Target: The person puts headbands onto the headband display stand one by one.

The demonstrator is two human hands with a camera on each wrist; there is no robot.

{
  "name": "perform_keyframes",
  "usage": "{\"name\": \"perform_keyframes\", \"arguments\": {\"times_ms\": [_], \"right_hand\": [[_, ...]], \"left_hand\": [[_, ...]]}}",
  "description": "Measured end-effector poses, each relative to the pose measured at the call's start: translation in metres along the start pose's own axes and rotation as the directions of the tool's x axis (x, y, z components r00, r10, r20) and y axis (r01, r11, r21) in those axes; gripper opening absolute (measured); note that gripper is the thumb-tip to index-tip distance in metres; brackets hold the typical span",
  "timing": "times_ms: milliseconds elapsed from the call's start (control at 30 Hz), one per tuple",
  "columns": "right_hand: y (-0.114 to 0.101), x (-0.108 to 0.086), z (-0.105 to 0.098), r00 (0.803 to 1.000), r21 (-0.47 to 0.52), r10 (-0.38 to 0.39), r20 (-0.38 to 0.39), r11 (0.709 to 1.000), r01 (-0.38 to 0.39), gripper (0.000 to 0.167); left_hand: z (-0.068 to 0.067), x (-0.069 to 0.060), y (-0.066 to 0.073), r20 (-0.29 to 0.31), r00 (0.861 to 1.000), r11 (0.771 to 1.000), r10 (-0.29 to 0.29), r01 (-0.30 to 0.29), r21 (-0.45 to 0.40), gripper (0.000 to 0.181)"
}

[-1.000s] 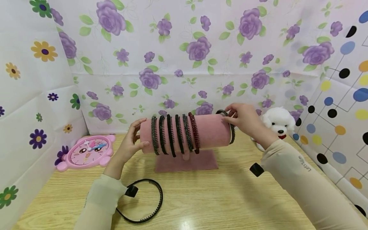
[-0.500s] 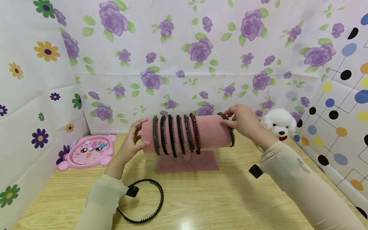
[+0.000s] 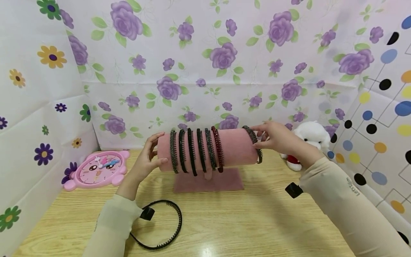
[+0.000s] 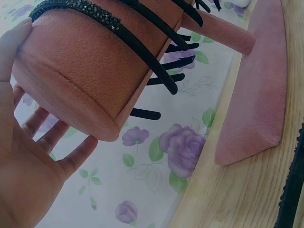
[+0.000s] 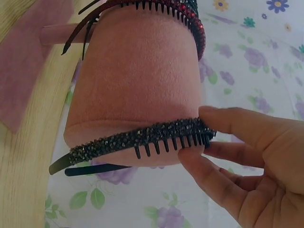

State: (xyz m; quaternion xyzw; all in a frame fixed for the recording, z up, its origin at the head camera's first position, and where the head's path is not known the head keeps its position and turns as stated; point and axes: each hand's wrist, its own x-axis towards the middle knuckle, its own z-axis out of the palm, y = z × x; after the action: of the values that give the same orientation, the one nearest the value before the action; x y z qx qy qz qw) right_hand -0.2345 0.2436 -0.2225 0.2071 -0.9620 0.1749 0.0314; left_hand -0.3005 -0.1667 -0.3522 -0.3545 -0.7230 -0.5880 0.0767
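Note:
A pink headband stand [image 3: 237, 148] carries several dark headbands and a red glittery headband [image 3: 217, 150] on its padded roll. My left hand [image 3: 146, 155] grips the roll's left end, thumb in front and fingers behind; in the left wrist view the fingers reach past the rim. Around the roll's right end sits a black beaded headband [image 5: 137, 137] with teeth. My right hand [image 3: 277, 139] holds that headband near its top, with thumb and a finger on either side of it. The roll hides the headband's far side.
A black toothed headband [image 3: 179, 221] lies on the wooden table [image 3: 244, 221] beside the left forearm. At the left is a pink clock [image 3: 101, 169]. A white toy dog [image 3: 311, 132] sits behind the right wrist. Patterned cloth [image 3: 199, 64] encloses the back and sides.
The beaded headband's top has settled against the roll's right end. My right hand has shifted slightly right and its grip has loosened. The left hand stays on the roll.

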Motion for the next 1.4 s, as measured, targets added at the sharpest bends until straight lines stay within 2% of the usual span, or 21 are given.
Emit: {"name": "perform_keyframes", "arguments": {"times_ms": [200,333,600,967,1167,1400], "right_hand": [[-0.005,0.000,0.002,1.000,-0.091,-0.004,-0.020,0.996,0.002,0.055],[-0.008,0.001,0.000,1.000,-0.113,0.012,-0.017,0.994,-0.014,0.054],[-0.016,0.007,-0.003,0.998,-0.083,0.063,-0.024,0.994,-0.064,0.050],[-0.022,0.014,-0.009,0.992,-0.049,0.125,0.029,0.991,-0.124,0.048],[-0.021,0.019,-0.013,0.979,0.028,0.185,0.086,0.982,-0.188,0.050],[-0.020,0.021,-0.014,0.973,0.069,0.209,0.098,0.974,-0.216,0.050]], "left_hand": [[0.001,0.000,0.001,0.000,1.000,1.000,-0.002,0.002,0.001,0.074],[0.001,0.001,0.002,0.000,1.000,1.000,-0.002,0.002,0.001,0.075],[0.001,0.003,0.003,0.002,1.000,1.000,0.004,-0.004,0.003,0.076],[0.001,0.002,0.003,0.011,1.000,1.000,-0.002,0.003,-0.006,0.075],[0.001,0.001,0.003,0.008,1.000,1.000,0.000,0.000,-0.006,0.075],[0.000,0.000,0.002,0.007,1.000,1.000,-0.008,0.008,0.003,0.075]]}}
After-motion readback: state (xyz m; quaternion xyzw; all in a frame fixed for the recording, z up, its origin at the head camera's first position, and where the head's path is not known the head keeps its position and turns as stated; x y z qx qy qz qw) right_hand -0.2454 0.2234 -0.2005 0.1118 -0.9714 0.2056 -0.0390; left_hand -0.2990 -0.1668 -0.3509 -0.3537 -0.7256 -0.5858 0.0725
